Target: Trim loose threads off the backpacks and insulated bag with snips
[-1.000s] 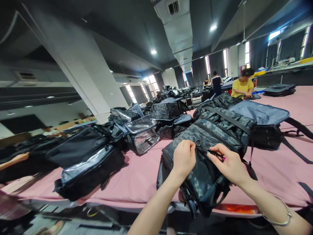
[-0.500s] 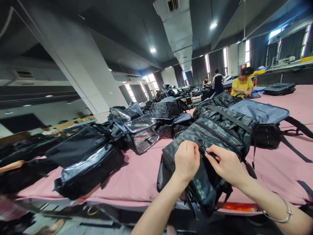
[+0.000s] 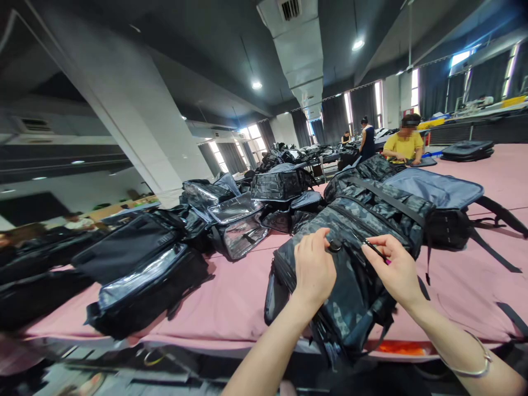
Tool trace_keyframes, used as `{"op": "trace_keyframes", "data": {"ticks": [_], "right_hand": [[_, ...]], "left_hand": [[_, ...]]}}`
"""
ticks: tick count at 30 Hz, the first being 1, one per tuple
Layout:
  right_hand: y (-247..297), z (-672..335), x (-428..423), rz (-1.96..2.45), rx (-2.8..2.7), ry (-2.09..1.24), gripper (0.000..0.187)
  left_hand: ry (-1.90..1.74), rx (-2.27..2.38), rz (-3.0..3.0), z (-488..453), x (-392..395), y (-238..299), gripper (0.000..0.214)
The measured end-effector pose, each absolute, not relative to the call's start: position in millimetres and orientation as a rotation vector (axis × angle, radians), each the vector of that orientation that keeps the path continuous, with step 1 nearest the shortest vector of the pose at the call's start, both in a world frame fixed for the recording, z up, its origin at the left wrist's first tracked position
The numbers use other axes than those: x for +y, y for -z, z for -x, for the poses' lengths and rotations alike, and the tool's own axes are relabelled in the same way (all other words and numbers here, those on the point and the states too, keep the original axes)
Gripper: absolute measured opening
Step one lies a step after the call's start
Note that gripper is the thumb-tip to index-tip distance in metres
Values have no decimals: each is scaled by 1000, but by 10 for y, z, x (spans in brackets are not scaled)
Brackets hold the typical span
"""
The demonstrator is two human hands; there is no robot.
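lying on the pink-covered worktop (image 3: 231,300): one bulky camouflage backpack (image 3: 350,269), contents not visible. at left, a long black bag (image 3: 165,302) has its dark flap (image 3: 132,239) raised, a silvery lining (image 3: 142,278) showing; behind it, a second foil-lined bag (image 3: 245,236). what either holds cannot be made out. at right, a strapped black bag (image 3: 449,231) under a grey-blue panel (image 3: 437,187); farther back, a stack of flat dark pieces (image 3: 468,150). materials: backpack fabric matte, mottled grey and black, crossed by a flat dark strap (image 3: 388,202); silvery lining glossy and wrinkled; grey-blue panel softly creased, rounded at the corner. hands: apart, both over the near part of the backpack, which lies beneath and between them. left hand (image 3: 315,267) curled, fingertips at a small dark ring (image 3: 334,246); cannot tell whether they grip ring or fabric. right hand (image 3: 394,269) pinches a slim dark tool (image 3: 376,252), a magenta spot showing by the fingers. metal bangle (image 3: 488,360) around the right wrist. beyond the backpack, a person in yellow (image 3: 404,146), arms lowered toward a dark piece.
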State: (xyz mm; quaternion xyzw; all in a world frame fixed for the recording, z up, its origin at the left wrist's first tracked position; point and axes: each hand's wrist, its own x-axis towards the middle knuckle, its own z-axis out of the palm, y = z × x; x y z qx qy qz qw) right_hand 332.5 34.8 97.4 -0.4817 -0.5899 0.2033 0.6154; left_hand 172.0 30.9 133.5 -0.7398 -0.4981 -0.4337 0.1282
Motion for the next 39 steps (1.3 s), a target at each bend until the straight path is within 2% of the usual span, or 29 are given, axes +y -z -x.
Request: {"op": "trace_keyframes", "data": {"ticks": [4,7,10,17,29,34,39], "right_hand": [[-988,-3324,326,1147,-1416,-418,35],[-1006,-3310,311,1153,-1464,-380,32],[-1034,-3301,297,1149,-1497,-341,28],[-1043,-3294,273,1123,-1633,-129,17],[-853,-3260,341,1094,-1714,151,18],[-877,-3325,355,1044,-1738,43,20],[-953,-3397,348,1054,-1655,-284,23]], "left_hand": [[1256,-1467,2166,-1720,319,-1340,24],[1029,-1537,2196,-1743,336,-1363,30],[879,-1594,2156,-1769,342,-1363,25],[918,-1579,2110,-1794,324,-1312,20],[1003,-1512,2099,-1765,337,-1254,19],[1052,-1512,2103,-1768,327,-1240,18],[1104,-1467,2104,-1782,295,-1243,18]]}}
